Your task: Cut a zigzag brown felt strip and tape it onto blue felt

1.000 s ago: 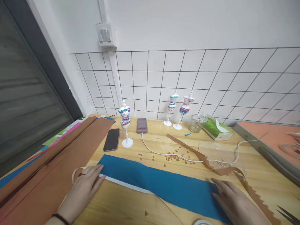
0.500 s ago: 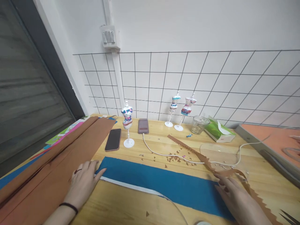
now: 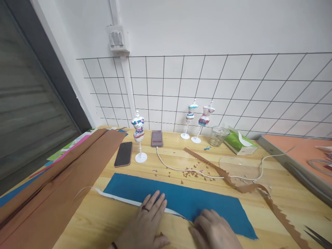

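Observation:
A strip of blue fabric lies across the table in front of me, with white tape along its near edge. The tape's loose left end curls past the fabric's corner. My left hand lies flat, fingers stretched out, over the tape and the fabric's edge near the middle. To its right, my right hand is closed at the same edge, where a thin run of the tape leads up to its fingers. The fingertips themselves are partly hidden. Scissors blades show at the lower right.
Folded brown fabric covers the left side. A phone, a small dress form and a power bank with a white cable stand behind. A zigzag-edged brown strip, a glass and a tissue pack are at right.
My left hand has moved right from the fabric's left end to its middle. My right hand has come left and nearer from the right end, its fingers now curled at the near edge.

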{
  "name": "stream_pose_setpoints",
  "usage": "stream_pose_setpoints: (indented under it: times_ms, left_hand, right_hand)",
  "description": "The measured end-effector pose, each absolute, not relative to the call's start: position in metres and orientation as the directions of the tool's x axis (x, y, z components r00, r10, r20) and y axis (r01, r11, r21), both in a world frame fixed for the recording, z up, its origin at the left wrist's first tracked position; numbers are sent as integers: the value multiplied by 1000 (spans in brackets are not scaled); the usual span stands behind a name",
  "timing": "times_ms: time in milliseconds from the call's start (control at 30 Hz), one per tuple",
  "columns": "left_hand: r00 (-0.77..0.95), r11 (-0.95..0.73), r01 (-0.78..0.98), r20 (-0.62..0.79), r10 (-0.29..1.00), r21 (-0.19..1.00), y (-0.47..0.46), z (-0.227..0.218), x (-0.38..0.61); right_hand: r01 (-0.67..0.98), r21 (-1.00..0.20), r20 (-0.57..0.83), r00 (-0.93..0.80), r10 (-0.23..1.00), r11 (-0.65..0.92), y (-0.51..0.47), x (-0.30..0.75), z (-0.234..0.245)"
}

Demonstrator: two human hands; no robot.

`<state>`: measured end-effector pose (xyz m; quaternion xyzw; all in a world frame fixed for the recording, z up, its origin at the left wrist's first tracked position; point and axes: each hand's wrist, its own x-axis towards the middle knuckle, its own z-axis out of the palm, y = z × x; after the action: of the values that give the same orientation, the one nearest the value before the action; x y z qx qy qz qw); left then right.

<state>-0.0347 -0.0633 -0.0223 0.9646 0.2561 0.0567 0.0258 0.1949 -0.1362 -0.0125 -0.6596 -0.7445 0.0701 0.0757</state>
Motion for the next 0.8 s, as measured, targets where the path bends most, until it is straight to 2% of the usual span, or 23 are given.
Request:
stream_pose_setpoints:
  times_ms: [67,267,500,800]
  left_hand:
    - [854,-855,509,65,516,105,-60,-24,-36]
    - [830,-829,546,55,555,122,-57,-20,-39]
    - [816,-817,574,51,576,55,-54,-19,-41]
    - [812,-813,576,51,581,81,-55,-18,-42]
  right_hand:
    - [967,-229,2,-112,994,109,-133,197,-7]
    - [876,-482,-87,-61,994,11,-123,200,9]
    - [881,-473,-106,-60,993,2,-118,199,3]
    - [803,-597,-171,-136,976,7,-120,204,8]
